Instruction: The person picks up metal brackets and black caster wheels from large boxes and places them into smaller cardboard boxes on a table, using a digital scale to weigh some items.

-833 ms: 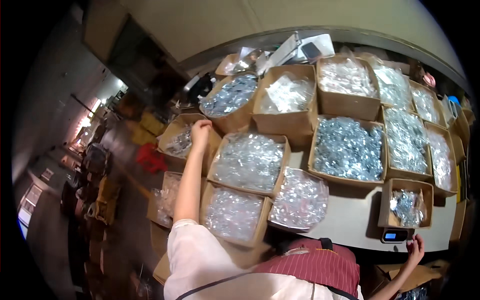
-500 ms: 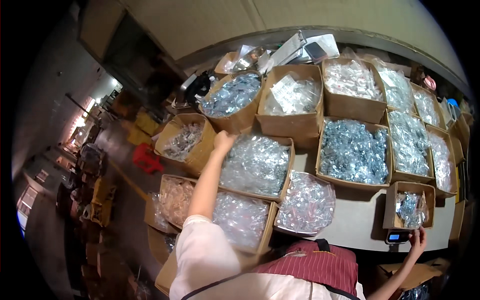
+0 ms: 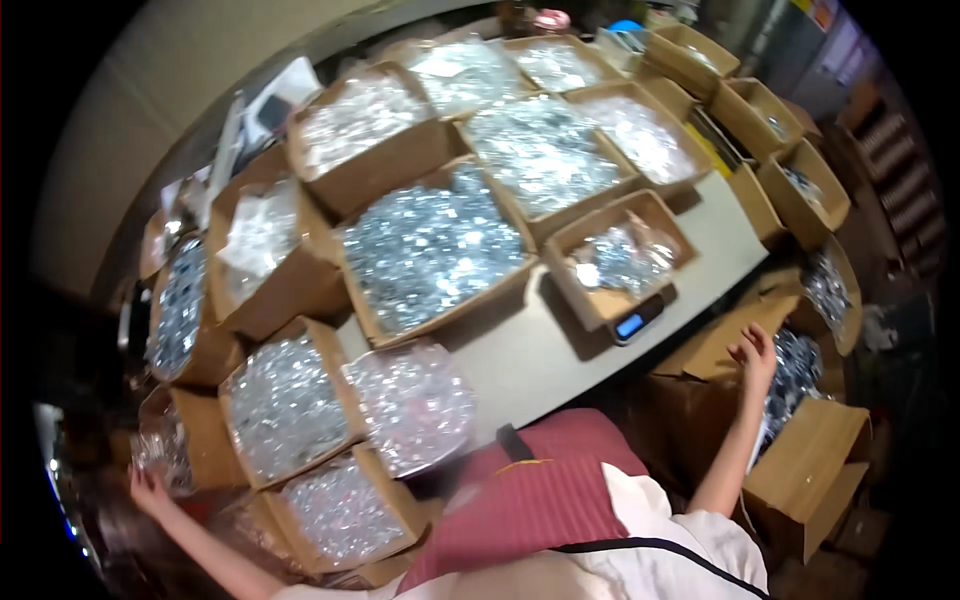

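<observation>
My right grip [image 3: 755, 352] hangs with its fingers parted and loosely curled, just beside the flap of an open carton [image 3: 715, 340] of dark, shiny packets [image 3: 798, 370]; whether it touches the flap I cannot tell. Far over at the other side, my left grip [image 3: 150, 490] reaches to the near edge of a carton [image 3: 208, 432] of clear packets [image 3: 162, 448]; it looks blurred on my feed, so I cannot tell if it is closed on anything. Between the two I see the table [image 3: 515, 375], where a small carton [image 3: 572, 292] of silvery packets sits on a scale [image 3: 632, 326] with a lit blue display, near a bigger carton [image 3: 470, 303] heaped with silver-blue packets.
</observation>
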Available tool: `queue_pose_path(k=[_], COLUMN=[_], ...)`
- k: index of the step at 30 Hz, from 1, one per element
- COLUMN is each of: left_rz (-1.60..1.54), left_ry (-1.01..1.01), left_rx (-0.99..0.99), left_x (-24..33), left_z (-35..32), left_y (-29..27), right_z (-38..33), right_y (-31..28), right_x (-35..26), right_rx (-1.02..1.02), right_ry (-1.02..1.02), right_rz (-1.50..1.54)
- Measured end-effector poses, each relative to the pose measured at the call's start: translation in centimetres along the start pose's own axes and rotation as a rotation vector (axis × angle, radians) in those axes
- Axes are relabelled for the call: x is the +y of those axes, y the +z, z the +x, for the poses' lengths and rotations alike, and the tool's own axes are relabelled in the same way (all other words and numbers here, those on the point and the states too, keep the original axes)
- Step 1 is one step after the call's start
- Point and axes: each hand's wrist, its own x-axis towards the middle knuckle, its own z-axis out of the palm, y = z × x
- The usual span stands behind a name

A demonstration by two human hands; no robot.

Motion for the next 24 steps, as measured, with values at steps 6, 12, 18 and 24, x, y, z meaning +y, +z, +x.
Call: queue_pose_path(k=[6,12,18,24], left_rz=[-0.327,0.129,0.638,0.579], left_ry=[-0.294,-0.339,-0.576,-0.677], left_rx=[0.243,0.239,0.229,0.378], left_x=[6.1,3.7,6.9,16.2], left_z=[-11.1,-21.9,-41.8,-59.2], left_y=[-3.2,-18.8,-21.1,-17.5], right_z=[4.5,12.4,17.2,21.8], right_y=[-0.7,2.4,6.3,12.3], right_x=[-2.7,-3.5,-4.2,-1.8], right_rx=[-0.090,-0.338,-0.566,-0.951], right_ry=[-0.056,-0.072,0.036,0.459], right_rz=[-0.074,-0.218,-0.357,-0.302])
